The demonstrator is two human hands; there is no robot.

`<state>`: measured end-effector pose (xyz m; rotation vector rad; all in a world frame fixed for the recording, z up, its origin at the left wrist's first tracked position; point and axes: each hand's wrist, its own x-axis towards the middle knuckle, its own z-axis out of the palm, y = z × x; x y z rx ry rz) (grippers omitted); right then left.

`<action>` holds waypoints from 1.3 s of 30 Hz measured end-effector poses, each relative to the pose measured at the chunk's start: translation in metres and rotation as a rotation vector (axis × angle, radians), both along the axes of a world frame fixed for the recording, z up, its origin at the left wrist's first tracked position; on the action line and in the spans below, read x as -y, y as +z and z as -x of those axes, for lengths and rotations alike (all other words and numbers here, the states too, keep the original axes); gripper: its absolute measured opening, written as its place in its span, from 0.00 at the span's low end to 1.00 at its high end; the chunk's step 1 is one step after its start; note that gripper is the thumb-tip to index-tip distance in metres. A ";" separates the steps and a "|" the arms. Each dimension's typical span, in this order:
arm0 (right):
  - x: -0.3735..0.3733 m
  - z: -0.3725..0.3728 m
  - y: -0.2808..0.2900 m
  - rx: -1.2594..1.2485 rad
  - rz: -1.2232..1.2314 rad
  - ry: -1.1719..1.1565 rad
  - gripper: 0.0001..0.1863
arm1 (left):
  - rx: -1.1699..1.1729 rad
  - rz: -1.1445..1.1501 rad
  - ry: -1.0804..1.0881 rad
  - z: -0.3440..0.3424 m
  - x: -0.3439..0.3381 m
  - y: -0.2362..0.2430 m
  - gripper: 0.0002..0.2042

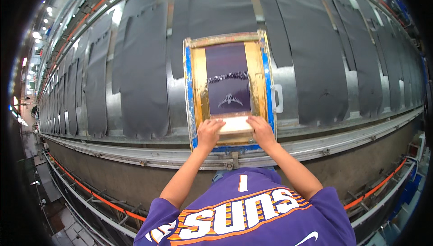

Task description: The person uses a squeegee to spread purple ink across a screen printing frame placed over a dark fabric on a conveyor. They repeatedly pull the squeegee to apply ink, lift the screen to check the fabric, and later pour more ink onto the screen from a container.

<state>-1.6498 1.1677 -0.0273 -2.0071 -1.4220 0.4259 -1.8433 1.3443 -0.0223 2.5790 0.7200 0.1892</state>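
A wooden-framed printing screen (195,83) with blue tape on its edges lies on the long table in front of me. Its dark purple mesh (228,72) carries a band of ink across the middle and a small pale design below. At the frame's near end sits a pale wooden squeegee (235,124). My left hand (209,132) grips its left end and my right hand (260,130) grips its right end. Both hands rest inside the frame's near edge.
Several dark grey fabric pieces (144,70) lie side by side along the metal table, left and right of the screen. A metal rail (315,146) runs along the table's near edge. Orange cable (379,185) hangs below. An aisle floor (45,187) shows at far left.
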 end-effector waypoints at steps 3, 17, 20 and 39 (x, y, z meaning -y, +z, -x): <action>-0.010 -0.038 0.029 -0.232 -0.127 0.018 0.23 | 0.022 0.092 0.047 -0.020 -0.026 0.016 0.22; -0.055 -0.144 -0.048 -0.293 -0.201 -0.689 0.14 | 0.308 -0.080 0.007 -0.008 -0.003 -0.022 0.24; -0.079 -0.111 0.003 -0.242 -0.139 -0.706 0.16 | 0.256 0.007 -0.018 0.059 0.033 -0.018 0.28; -0.310 0.217 -0.014 -0.298 -0.192 -0.654 0.09 | 0.113 -0.035 -0.020 0.355 -0.208 0.014 0.28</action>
